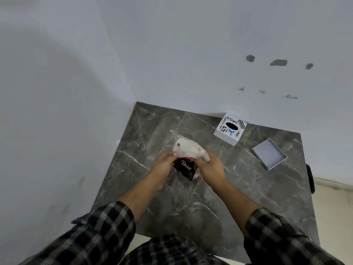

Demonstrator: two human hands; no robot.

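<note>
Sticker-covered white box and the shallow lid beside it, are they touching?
Apart. The head view shows a strip of bare marble table between the sticker-covered white box and the shallow lid.

One bag [188,149], one box [230,129], one lid [269,153]

Item 1: a clear plastic bag [188,148], crumpled, holding something white with pink specks and a small round dark mark. Its far corner tapers away from me. My left hand [164,163] pinches its left edge and my right hand [210,167] grips its right side, over the middle of the counter [248,188].

Item 2: a dark brown Dove packet [186,168] with white script and a red top strip, tilted at the bag's near end between my hands. I cannot tell how far inside the bag it sits.
</note>
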